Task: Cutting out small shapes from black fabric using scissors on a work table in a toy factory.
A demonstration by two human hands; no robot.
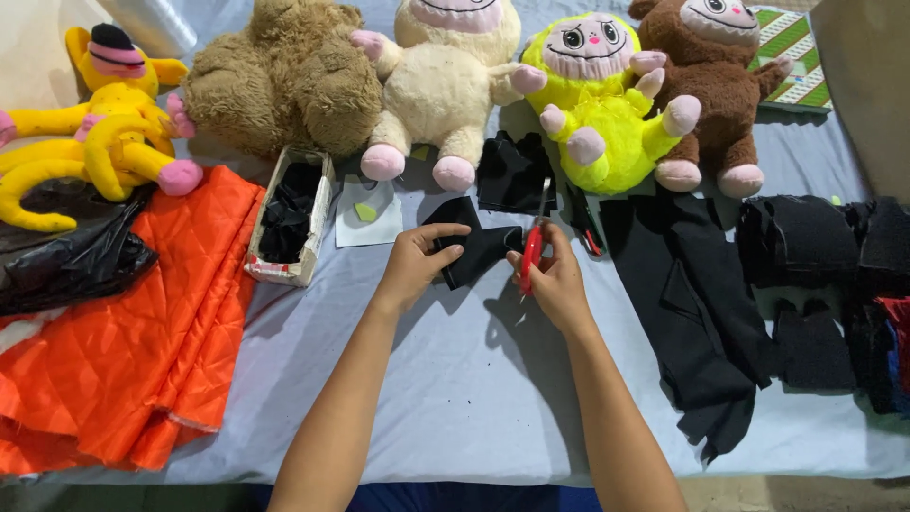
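A: Holding a black felt piece [479, 248] up off the grey table [455, 379]: left hand [417, 261] has fingers curled shut, pinching its left edge, likely to keep it taut.

B: Right hand [553, 275]?

A: Closed round the red handles of the scissors [536, 242], blades pointing up and away at the felt's right edge. Blade gap – cannot tell.

B: Clutter?

A: Box of black scraps [289, 213] left, orange quilted fabric [133, 322] beyond it. Black cloth strip [701, 313] near the right. Plush toys along the back; the yellow-green one [607, 104] sits just behind the scissors.
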